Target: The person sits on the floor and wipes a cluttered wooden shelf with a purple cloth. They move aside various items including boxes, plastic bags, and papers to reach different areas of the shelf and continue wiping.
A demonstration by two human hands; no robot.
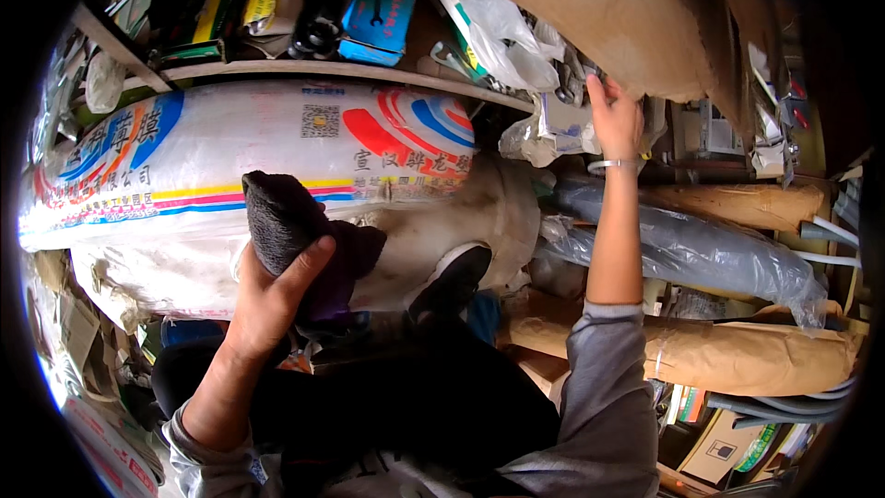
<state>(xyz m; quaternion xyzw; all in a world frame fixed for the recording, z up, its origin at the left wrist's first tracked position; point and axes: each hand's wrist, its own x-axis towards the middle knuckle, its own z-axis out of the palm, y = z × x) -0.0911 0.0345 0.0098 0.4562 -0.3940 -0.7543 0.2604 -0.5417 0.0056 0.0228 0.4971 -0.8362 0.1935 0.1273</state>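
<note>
My left hand grips a bunched dark grey cloth, whose lower part hangs past my thumb. It is held above a big roll of printed plastic film lying across in front of me. My right hand reaches up to the shelf, at the lower edge of a brown cardboard piece. Part of the fingers is hidden there, so any hold is unclear. Close beside them are metal tools, a clear plastic bag and a small white box.
A blue wrench box stands on the wooden shelf. Grey plastic-wrapped rolls and a brown paper-wrapped roll lie to the right. One black shoe rests against the film roll. Cartons sit lower right.
</note>
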